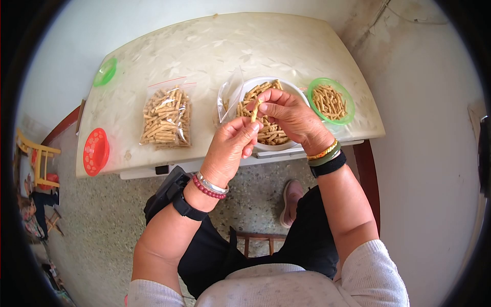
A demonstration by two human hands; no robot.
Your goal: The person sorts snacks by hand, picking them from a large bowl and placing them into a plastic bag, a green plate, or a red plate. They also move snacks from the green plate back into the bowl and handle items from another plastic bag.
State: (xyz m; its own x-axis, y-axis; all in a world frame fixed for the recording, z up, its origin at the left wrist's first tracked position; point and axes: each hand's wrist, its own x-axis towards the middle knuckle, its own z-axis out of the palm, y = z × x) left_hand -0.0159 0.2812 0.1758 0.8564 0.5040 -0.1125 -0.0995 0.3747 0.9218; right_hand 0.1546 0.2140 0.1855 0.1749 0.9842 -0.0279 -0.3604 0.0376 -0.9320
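Note:
One tan, stick-shaped dried root piece is pinched between the fingertips of my left hand at its lower end and my right hand at its upper end. Both hands are over a white bowl heaped with similar root pieces, which they partly hide. Against the bowl's left side stands a clear plastic bag, with its mouth gaping and a few pieces low inside. Right of my right hand, a green basket holds more of the sticks.
A filled clear zip bag lies on the pale table, left of the bowl. A red basket and a small green basket sit by the left edge. A wall borders the right; a yellow chair stands far left.

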